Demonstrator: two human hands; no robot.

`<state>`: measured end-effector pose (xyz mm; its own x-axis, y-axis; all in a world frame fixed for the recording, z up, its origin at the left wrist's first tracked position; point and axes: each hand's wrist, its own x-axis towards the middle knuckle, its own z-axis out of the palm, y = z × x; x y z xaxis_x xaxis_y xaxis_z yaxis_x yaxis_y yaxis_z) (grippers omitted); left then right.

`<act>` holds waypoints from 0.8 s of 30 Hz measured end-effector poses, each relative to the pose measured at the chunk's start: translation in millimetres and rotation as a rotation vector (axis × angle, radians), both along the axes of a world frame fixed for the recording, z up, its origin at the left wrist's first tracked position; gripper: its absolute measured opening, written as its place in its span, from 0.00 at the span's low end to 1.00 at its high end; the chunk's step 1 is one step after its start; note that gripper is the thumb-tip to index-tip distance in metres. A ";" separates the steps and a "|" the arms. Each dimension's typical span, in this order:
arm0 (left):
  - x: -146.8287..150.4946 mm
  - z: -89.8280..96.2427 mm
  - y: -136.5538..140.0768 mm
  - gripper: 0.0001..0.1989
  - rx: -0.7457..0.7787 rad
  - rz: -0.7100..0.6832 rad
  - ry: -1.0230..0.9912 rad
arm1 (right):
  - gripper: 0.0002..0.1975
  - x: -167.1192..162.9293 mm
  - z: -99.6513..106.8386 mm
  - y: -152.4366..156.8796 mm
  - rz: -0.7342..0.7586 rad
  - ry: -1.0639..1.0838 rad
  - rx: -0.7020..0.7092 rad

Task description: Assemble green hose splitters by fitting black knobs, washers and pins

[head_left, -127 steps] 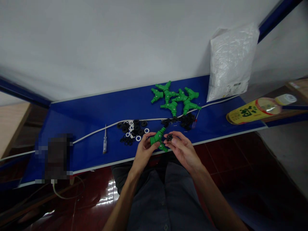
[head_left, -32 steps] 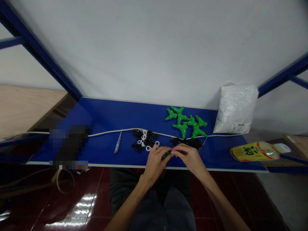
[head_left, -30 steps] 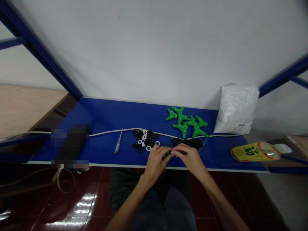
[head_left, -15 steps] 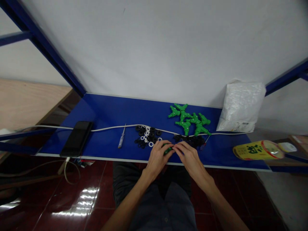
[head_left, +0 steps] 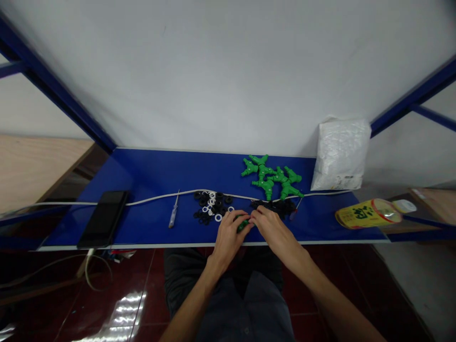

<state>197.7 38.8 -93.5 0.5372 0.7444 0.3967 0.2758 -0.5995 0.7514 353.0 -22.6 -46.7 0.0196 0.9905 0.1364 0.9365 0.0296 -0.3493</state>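
My left hand (head_left: 227, 232) is closed around a green plastic hose connector (head_left: 242, 225) near the table's front edge. Most of that connector is covered by fingers. The fingertips of my right hand (head_left: 270, 227) are pinched together at its right end; what they grip is hidden. Just beyond my left hand lie black rubber rings (head_left: 219, 201) and white washers (head_left: 218, 218) in a loose pile. Behind my right hand is a heap of small black parts (head_left: 283, 207), too dark to make out. Several green Y-shaped connectors (head_left: 264, 186) lie farther back.
A clear-handled screwdriver (head_left: 173, 216) and a black phone (head_left: 103, 219) lie to the left. Another thin screwdriver (head_left: 296, 209) rests by the black heap. A white cable (head_left: 156, 197) crosses the blue table (head_left: 160, 166). At right are a white plastic package (head_left: 340, 154) and a yellow-labelled bottle (head_left: 366, 214).
The camera view has shifted a little. Both hands stay together at the green connector, with slightly more of it showing between the fingers of my left hand.
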 end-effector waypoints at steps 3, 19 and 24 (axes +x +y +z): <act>0.5 0.5 0.5 0.09 0.010 0.002 0.006 | 0.16 -4.3 6.9 -1.7 0.062 -0.104 0.000; -0.4 -2.6 -3.2 0.10 -0.026 -0.003 0.004 | 0.11 23.0 -5.9 24.0 -0.137 0.632 -0.247; 0.7 -0.4 -2.8 0.09 -0.023 -0.013 -0.017 | 0.23 24.9 -7.3 21.9 -0.162 0.880 -0.373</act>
